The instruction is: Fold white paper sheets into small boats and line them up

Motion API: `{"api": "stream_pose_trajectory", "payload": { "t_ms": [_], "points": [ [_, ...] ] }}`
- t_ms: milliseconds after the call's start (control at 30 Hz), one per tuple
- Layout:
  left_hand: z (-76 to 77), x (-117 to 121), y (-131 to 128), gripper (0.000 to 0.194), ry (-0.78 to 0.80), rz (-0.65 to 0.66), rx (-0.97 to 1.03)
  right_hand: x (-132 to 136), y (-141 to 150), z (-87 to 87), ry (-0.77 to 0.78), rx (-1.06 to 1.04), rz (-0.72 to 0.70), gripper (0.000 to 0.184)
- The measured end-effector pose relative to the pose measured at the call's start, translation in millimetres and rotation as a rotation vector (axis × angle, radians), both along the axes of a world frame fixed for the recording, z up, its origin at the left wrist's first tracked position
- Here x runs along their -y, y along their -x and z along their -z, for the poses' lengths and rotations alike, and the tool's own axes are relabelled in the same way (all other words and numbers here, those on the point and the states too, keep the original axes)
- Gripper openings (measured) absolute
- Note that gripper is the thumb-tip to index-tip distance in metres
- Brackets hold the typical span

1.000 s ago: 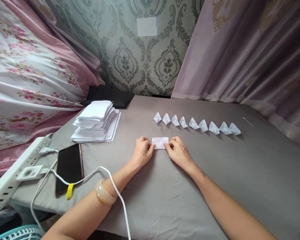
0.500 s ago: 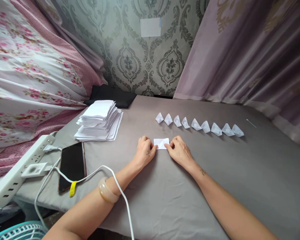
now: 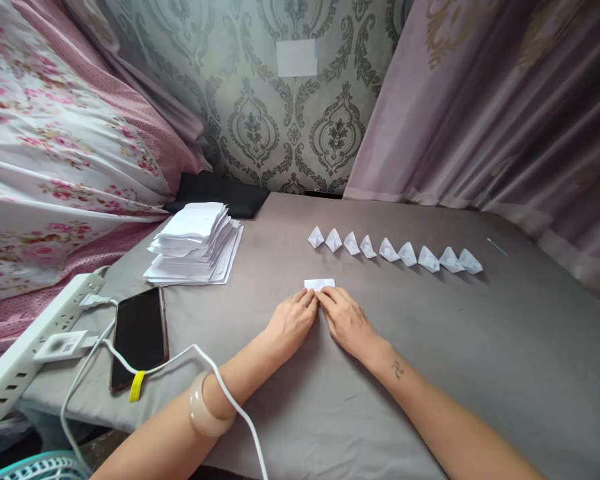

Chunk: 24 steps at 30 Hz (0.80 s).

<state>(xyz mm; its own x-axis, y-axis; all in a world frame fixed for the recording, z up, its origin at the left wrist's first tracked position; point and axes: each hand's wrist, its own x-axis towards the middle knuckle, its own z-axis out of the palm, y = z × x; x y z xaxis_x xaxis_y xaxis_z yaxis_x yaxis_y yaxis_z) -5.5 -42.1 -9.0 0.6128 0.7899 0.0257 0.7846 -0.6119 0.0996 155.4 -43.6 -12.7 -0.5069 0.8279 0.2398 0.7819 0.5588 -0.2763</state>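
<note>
A small folded piece of white paper (image 3: 319,284) lies flat on the grey cloth in front of me. My left hand (image 3: 291,321) rests with fingers stretched out, the tips pressing the paper's near edge around its middle. Beside it, my right hand (image 3: 349,325) lies palm down, its extended fingertips on the same edge and almost meeting the left ones. Both thumbs are mostly hidden. Beyond the hands runs a row of several folded white paper boats (image 3: 389,249). Off to the left stands a tall stack of white paper sheets (image 3: 193,243).
A dark phone (image 3: 139,339) lies at the left near a white power strip (image 3: 40,350) with a plugged-in charger (image 3: 64,346). A white cable (image 3: 219,377) crosses over my left forearm. Black cloth (image 3: 220,195) sits behind the stack, and a thin white stick (image 3: 497,247) at the far right.
Both hands have moved inward from the paper's two side ends to the middle of its near edge. The pinched fingers have straightened and now press down. The view has shifted slightly.
</note>
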Motion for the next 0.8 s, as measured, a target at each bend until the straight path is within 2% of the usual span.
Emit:
{"api": "stream_pose_trajectory", "payload": {
  "t_ms": [67,167,400,533,667,800],
  "points": [
    [0.0,3.8,0.3,0.045,0.022,-0.022,-0.017,7.3,0.0,-1.0,-0.007,0.023,-0.002,0.034],
    [-3.3,6.0,1.6,0.045,0.047,-0.06,-0.013,14.1,1.0,-0.4,-0.02,0.072,0.036,0.036],
    [-11.5,7.3,3.5,0.03,0.07,-0.101,0.027,16.1,2.6,1.4,-0.045,0.18,0.209,0.036],
    [-5.9,3.0,8.6,0.023,0.067,-0.175,0.212,9.2,-0.6,3.0,-0.087,0.153,0.247,0.028],
    [2.6,-8.2,13.4,0.016,0.074,-0.366,0.486,0.0,-5.3,6.9,-0.12,0.064,0.287,0.02],
    [9.8,-18.8,13.1,0.011,0.19,-0.501,0.672,-3.8,-7.1,8.9,-0.118,0.01,0.308,0.012]
  ]
}}
